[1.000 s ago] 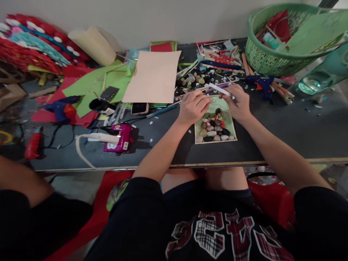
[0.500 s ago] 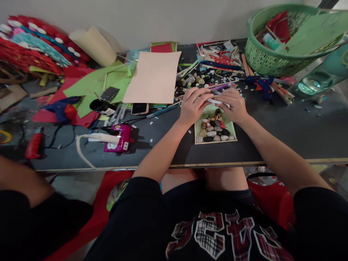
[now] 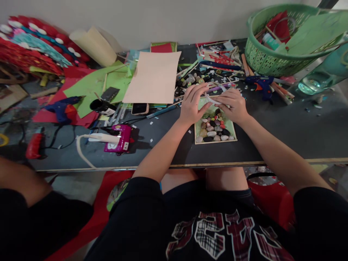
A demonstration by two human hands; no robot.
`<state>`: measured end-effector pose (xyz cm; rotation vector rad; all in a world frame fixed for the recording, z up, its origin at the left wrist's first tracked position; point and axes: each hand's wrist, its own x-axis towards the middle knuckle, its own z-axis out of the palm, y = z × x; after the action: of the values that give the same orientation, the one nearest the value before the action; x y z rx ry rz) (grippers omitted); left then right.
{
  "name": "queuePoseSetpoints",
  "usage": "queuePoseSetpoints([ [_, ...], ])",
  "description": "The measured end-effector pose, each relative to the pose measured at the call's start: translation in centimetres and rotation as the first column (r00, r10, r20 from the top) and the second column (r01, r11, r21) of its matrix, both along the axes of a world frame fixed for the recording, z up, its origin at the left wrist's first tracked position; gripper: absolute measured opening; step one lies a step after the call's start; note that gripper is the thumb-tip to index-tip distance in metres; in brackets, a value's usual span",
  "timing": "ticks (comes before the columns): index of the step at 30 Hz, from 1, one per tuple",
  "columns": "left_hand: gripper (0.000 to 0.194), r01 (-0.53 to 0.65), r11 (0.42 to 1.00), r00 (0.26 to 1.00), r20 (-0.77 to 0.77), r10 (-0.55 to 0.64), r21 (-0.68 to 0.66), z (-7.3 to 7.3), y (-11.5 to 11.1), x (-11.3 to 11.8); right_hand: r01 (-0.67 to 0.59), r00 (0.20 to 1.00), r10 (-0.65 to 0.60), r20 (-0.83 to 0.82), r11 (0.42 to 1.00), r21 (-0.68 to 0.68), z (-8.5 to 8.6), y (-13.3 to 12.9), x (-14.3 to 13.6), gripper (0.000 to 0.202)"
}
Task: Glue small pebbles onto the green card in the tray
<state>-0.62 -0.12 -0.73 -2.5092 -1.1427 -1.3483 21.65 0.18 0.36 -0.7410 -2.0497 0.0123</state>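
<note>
Both hands are over the far end of a shallow pale-green tray (image 3: 236, 135). Rows of smooth pebbles (image 3: 212, 133) lie in its near half, with small red pieces among them. A thin whitish strip (image 3: 210, 99), bent into a loop, runs between the hands. My right hand (image 3: 234, 105) pinches its right part between thumb and fingers. My left hand (image 3: 191, 105) has its fingertips at the loop's left side, thumb spread lower down. Fingers cover part of the strip, and its exact kind is unclear.
Left of the tray are a pale sheet (image 3: 153, 78), a phone (image 3: 140, 108) and a magenta power adapter (image 3: 122, 138). Blue glue guns (image 3: 61, 110) lie on both sides. A green basket (image 3: 269, 59) and bottle (image 3: 315, 78) stand right. Another person's arm (image 3: 23, 181) is at far left.
The whitish strip has opened from a narrow shape into a wider loop. My left thumb has moved down, away from the fingers; my right hand stays nearly in place.
</note>
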Motion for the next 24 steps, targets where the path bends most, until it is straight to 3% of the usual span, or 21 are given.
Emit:
queuePoseSetpoints([
  [5,0.080,0.055,0.995,0.997,0.059,-0.050,-0.089,-0.06,0.01,0.13,-0.021,1.000,0.021,-0.009,0.999,0.030,-0.50,0.29,0.02,0.030],
  [9,0.072,0.066,0.989,0.998,0.019,-0.064,-0.130,-0.14,-0.04,0.03,0.006,1.000,-0.006,0.026,1.000,0.016,-0.61,0.40,-0.01,0.036],
  [13,0.070,0.062,0.992,0.998,-0.003,-0.063,-0.112,-0.21,-0.13,0.05,0.026,0.998,-0.027,0.050,1.000,0.007,-0.43,0.33,-0.04,0.044],
  [21,0.067,0.108,0.994,0.994,-0.020,-0.109,-0.035,0.09,-0.28,0.08,0.014,0.998,-0.014,0.059,1.000,0.013,-0.47,0.43,0.17,0.035],
  [24,0.064,0.102,0.994,0.994,-0.027,-0.103,-0.038,0.06,-0.26,0.07,0.009,0.999,-0.011,0.030,0.997,0.072,-0.47,0.42,0.11,0.034],
])
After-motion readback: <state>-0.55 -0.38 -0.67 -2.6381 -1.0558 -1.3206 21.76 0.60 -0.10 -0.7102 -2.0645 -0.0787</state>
